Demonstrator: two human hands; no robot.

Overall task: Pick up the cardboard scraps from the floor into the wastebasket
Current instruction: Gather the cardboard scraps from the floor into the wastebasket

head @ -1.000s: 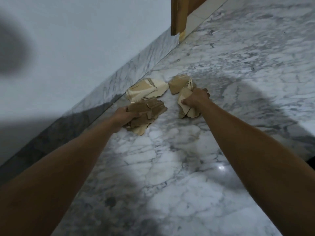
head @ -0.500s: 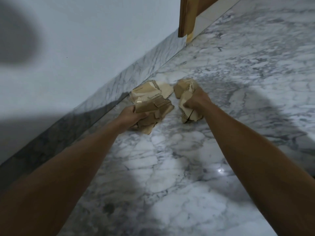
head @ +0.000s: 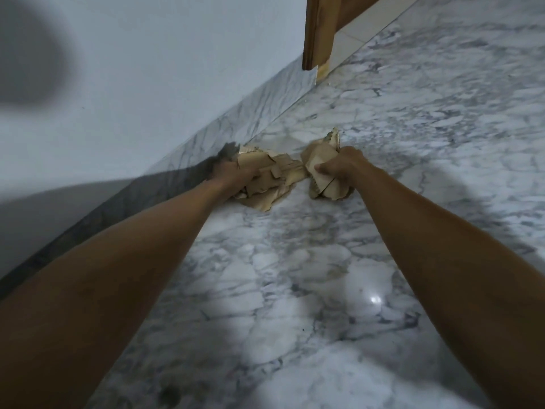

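Two bunches of cardboard scraps, gripped tight: left hand (head: 233, 175) curled round the larger wad (head: 271, 178) at 11 o'clock, right hand (head: 339, 169) round the smaller wad (head: 320, 160) at 12. Gathered closer together than a second ago, no loose pieces left on the marble floor (head: 295, 276).

We see two bare forearms reaching in from the lower corners of the view, with no sleeve, watch, band or glove on either of them as far as the picture's edge. Our left hand (head: 230, 175) and our right hand (head: 339, 166) are bare too, with no rings that we can make out. Both forearms look long and slim, widening toward the camera, and much of the left one lies in shadow.
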